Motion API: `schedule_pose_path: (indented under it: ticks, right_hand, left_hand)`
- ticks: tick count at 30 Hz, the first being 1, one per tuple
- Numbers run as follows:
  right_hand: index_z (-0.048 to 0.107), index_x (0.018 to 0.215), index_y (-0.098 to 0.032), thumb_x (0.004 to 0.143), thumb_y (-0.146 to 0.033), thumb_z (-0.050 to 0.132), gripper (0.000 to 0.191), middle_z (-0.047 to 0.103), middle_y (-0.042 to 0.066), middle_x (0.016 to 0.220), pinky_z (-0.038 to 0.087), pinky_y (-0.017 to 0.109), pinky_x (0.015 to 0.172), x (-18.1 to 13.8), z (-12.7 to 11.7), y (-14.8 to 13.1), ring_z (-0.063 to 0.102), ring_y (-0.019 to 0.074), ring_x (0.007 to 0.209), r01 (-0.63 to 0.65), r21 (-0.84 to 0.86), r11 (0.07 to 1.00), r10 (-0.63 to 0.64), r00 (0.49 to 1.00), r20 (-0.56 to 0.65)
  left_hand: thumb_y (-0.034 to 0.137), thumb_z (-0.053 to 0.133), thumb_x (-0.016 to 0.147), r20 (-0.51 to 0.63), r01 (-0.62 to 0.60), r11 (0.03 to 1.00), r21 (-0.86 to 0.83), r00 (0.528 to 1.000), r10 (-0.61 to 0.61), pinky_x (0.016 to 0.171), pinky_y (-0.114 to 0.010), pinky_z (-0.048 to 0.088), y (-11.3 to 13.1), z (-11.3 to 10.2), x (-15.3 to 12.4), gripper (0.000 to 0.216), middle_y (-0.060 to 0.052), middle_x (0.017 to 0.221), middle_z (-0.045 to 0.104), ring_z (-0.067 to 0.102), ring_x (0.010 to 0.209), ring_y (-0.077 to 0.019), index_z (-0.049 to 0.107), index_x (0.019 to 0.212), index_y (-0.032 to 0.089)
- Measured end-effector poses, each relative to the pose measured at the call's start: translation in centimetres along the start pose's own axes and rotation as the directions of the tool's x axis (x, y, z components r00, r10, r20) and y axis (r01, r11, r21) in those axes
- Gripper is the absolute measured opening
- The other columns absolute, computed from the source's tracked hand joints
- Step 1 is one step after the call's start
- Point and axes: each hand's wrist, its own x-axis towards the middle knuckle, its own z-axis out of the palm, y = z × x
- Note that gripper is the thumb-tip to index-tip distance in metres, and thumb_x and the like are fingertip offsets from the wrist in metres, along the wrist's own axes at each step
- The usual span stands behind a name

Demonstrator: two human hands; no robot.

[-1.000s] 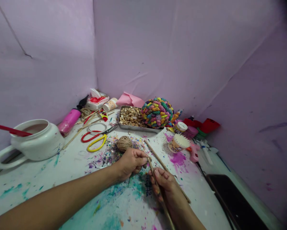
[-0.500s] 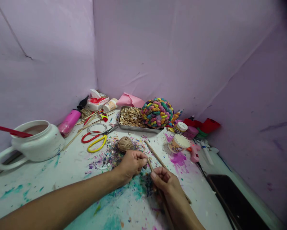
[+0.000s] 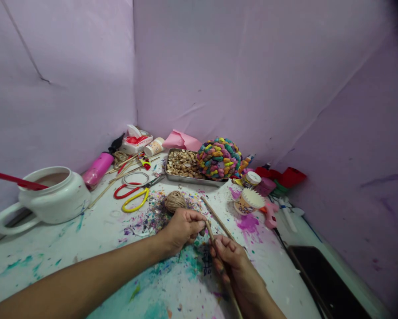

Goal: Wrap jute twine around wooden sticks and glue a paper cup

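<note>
My right hand (image 3: 230, 259) is closed round a thin wooden stick (image 3: 208, 230) that runs back under my wrist. My left hand (image 3: 183, 228) pinches at the stick's upper tip; what is between its fingertips is too small to make out. A ball of jute twine (image 3: 174, 200) lies just beyond my left hand. A second wooden stick (image 3: 215, 215) lies on the paint-spattered table (image 3: 86, 239) to the right of my hands.
At the back stand a metal tray of shells (image 3: 182, 165), a multicoloured wreath (image 3: 219, 158), a paper cup (image 3: 247, 200), scissors (image 3: 134, 195) and a pink bottle (image 3: 97, 168). A white pot (image 3: 49, 197) with a red stick sits left. A black tray (image 3: 321, 281) lies right.
My hands have barely shifted; the right hand's grip on the stick moved slightly along it. The view has tilted a little.
</note>
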Motion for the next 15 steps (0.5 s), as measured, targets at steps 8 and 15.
schedule_pose_path:
  ticks: [8, 15]
  right_hand:
    - [0.056, 0.06, -0.012, 0.063, -0.042, 0.068, 0.033, 0.045, -0.006, 0.04, 0.022, 0.012, 0.027, -0.24, 0.7, -0.03, 0.027, 0.0008, 0.028, -0.042, 0.066, 0.997, 0.042, 0.999, 0.015]
    - [0.057, 0.067, -0.014, 0.049, -0.042, 0.077, 0.039, 0.047, -0.006, 0.043, 0.025, 0.013, 0.025, -0.21, 0.82, -0.04, 0.034, 0.0038, 0.031, 0.055, -0.14, 0.989, -0.081, 0.98, -0.184]
  left_hand:
    - [0.031, 0.069, 0.05, -0.025, 0.006, 1.0, -0.006, 1.0, -0.006, 0.034, -0.019, 0.008, 0.16, 0.13, -0.15, 0.027, 0.009, 0.04, 0.042, 0.021, 0.03, 0.0005, 0.053, 0.061, 0.012]
    - [0.031, 0.065, 0.053, -0.05, 0.014, 0.999, 0.048, 0.999, -0.012, 0.034, -0.019, 0.008, -0.19, 0.22, 0.02, 0.024, 0.01, 0.038, 0.039, 0.019, 0.03, -0.0002, 0.052, 0.06, 0.013]
